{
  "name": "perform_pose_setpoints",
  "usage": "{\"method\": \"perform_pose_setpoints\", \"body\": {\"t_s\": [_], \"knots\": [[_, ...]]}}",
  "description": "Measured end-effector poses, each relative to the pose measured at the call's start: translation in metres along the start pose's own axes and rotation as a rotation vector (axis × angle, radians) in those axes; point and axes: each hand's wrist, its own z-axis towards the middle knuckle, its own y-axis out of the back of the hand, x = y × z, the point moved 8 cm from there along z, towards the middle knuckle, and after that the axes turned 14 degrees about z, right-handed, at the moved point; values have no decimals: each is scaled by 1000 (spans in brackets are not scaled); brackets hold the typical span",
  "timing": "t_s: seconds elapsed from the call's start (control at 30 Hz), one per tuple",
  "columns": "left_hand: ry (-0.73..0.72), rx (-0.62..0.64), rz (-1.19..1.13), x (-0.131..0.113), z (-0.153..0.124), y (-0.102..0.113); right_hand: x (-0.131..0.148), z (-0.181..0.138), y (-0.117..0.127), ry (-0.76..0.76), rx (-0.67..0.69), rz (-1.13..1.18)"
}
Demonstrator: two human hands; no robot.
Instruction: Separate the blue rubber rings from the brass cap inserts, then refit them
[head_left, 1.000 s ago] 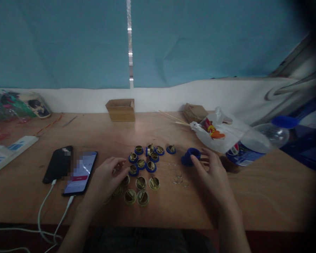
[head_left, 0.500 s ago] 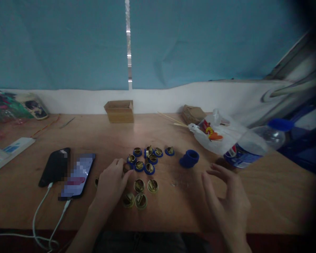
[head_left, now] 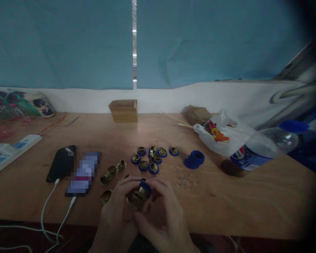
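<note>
Just brought left hand [head_left: 118,212] and right hand [head_left: 170,212] together, from far apart.
Now holding a brass piece [head_left: 137,200] in curled left fingers [head_left: 124,187] and pinching a blue ring [head_left: 145,188] against it with nearly closed right fingers [head_left: 159,187], likely working on both at once. Can't tell if pushed on yet.

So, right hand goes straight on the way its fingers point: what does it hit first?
Most likely the blue ring, right at the right hand's fingertips. The left hand looks next, just beyond. Whether fingertips and ring already touch is hard to tell.
</note>
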Motion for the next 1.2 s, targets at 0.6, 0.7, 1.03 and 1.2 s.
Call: {"method": "perform_pose_setpoints", "body": {"t_s": [0.6,0.7,1.03,1.2], "knots": [[100,109,-381,-4,0,-1,11,-7,20,122,-82,-5],[91,73,-359,-6,1,0,10,-7,21,111,-110,29],[4,63,-340,-28,4,-1,8,-21,25,-20,-306,105],[-4,28,-385,-35,6,3,19,-18,23,11,-341,102]]}}
